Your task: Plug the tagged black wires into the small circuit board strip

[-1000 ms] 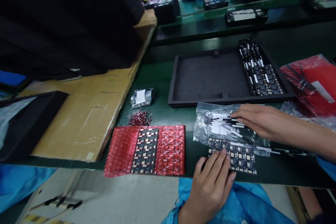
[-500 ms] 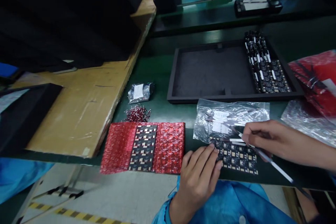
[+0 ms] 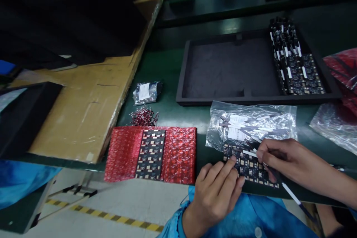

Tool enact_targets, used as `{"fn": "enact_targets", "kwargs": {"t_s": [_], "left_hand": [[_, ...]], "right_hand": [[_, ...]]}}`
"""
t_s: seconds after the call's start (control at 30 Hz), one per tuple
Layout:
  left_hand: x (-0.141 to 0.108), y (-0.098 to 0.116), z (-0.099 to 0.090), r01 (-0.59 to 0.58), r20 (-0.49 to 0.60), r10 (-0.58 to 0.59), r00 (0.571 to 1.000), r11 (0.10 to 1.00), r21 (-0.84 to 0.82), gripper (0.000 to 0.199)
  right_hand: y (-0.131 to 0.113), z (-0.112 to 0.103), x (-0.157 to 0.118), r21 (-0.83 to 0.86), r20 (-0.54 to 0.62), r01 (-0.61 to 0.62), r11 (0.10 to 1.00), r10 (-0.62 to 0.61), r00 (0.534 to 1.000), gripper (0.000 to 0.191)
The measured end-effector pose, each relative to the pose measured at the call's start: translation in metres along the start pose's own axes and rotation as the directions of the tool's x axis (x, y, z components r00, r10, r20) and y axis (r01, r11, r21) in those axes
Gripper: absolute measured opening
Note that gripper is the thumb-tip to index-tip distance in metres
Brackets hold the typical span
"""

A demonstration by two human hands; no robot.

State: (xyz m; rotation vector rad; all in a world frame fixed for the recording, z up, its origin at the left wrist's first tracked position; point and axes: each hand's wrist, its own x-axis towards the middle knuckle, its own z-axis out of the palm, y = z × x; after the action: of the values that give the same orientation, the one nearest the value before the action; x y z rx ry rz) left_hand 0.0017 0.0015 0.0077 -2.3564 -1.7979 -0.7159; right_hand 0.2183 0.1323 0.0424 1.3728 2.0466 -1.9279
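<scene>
My left hand [image 3: 217, 193] lies palm down with its fingers stretched out, the fingertips on the left part of a dark circuit board panel [image 3: 251, 169] at the table's front edge. Over the panel's right part, my right hand [image 3: 287, 160] pinches a thin black-and-white strip [image 3: 291, 192], which trails down to the right. A short white piece lies across the panel beside the fingertips. Just behind is a clear plastic bag [image 3: 220, 111] with a label and more strips on it. Left of my hands, another panel [image 3: 151, 154] rests on red bubble wrap [image 3: 180, 154].
Behind the bag stands a black foam tray [image 3: 228, 68] with stacked circuit boards [image 3: 304, 70] at its right end. A small silver bag [image 3: 147, 93] and a pile of red parts [image 3: 143, 116] lie behind the wrap. Cardboard [image 3: 80, 108] covers the left; red packaging [image 3: 344, 70] is at right.
The camera view has shifted, with the far workers mostly out of frame. My right fingertips sit lower against the panel, still pinching the strip. My left hand still rests on the panel.
</scene>
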Motion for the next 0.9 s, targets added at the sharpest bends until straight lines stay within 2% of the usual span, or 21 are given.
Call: {"fn": "enact_targets", "kwargs": {"t_s": [0.33,0.47,0.9], "left_hand": [[0.003,0.0,0.001,0.039,0.008,-0.039,0.999,0.999,-0.005,0.014],[0.005,0.001,0.002,0.072,0.023,-0.071,0.997,0.997,-0.005,0.017],[0.011,0.002,0.003,0.087,0.062,-0.086,0.994,0.996,-0.012,0.022]], "right_hand": [[-0.001,0.001,0.004,-0.048,0.014,-0.021,0.999,0.022,1.0,0.022],[-0.001,0.0,0.004,-0.083,0.018,-0.007,0.996,0.009,1.0,0.029],[-0.001,-0.001,0.004,-0.034,0.036,-0.046,0.998,0.048,0.998,0.024]]}}
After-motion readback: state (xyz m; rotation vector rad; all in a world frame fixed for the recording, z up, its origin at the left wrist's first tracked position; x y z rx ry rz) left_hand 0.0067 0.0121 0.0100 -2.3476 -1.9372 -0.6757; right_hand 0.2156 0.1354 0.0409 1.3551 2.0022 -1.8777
